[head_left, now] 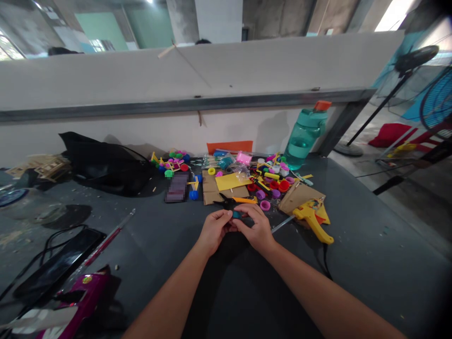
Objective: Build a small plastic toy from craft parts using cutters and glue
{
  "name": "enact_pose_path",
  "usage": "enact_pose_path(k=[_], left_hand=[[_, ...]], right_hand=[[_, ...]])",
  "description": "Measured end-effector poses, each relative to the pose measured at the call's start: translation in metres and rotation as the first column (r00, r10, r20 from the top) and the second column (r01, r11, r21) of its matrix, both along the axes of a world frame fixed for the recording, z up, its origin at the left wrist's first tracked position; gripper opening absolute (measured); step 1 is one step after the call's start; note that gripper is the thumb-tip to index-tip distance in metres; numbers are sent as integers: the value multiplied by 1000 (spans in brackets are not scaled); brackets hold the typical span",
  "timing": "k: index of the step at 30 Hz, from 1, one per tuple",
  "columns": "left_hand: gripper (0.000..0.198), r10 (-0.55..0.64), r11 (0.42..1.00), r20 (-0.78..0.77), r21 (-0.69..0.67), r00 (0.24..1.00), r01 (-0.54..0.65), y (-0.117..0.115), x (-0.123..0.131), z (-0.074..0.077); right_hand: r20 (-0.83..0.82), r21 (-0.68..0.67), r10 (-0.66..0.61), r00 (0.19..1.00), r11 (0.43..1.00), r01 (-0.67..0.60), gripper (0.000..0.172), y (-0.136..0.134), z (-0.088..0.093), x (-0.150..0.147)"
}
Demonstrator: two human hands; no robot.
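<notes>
Between my two hands is a small teal-blue piece (236, 214), perhaps a bottle cap; the fingers cover much of it. My left hand (214, 230) pinches it from the left with thumb and fingers. From the right, my right hand (257, 229) grips it the same way. Just beyond my fingertips lie pliers (229, 201) with dark jaws and an orange handle. A yellow glue gun (312, 221) rests on the table to the right of my hands. Behind them are a yellow card (231, 181) and brown cardboard (209, 190).
Coloured bottle caps (274, 185) cluster at the back, beside a teal water bottle (304, 136). A phone (177, 187) and a black bag (106, 165) lie left. Nearer are a clear jar (33, 207) and a magenta power strip (88, 301). A low wall (141, 80) borders the table.
</notes>
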State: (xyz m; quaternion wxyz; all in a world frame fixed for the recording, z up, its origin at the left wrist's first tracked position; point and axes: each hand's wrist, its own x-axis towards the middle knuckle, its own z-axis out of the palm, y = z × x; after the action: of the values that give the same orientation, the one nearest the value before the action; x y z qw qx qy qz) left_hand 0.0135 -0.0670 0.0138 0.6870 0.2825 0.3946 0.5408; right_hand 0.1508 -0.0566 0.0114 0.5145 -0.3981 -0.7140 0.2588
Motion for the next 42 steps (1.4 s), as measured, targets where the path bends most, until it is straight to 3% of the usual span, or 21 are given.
enact_pose_path(k=[23, 31, 37, 42], left_hand=[[25, -69, 998, -20, 12, 997, 69, -1, -2, 5], [22, -87, 996, -35, 25, 996, 88, -2, -2, 5], [21, -77, 997, -33, 7, 996, 77, -2, -2, 6], [21, -59, 998, -1, -5, 998, 59, -2, -2, 6]], right_hand=[[-8, 46, -26, 1000, 999, 26, 17, 3, -2, 4], [6, 39, 1, 1000, 999, -1, 30, 3, -3, 3], [-17, 51, -29, 999, 998, 29, 17, 3, -1, 3], [15, 51, -3, 1000, 999, 2, 27, 0, 2, 4]])
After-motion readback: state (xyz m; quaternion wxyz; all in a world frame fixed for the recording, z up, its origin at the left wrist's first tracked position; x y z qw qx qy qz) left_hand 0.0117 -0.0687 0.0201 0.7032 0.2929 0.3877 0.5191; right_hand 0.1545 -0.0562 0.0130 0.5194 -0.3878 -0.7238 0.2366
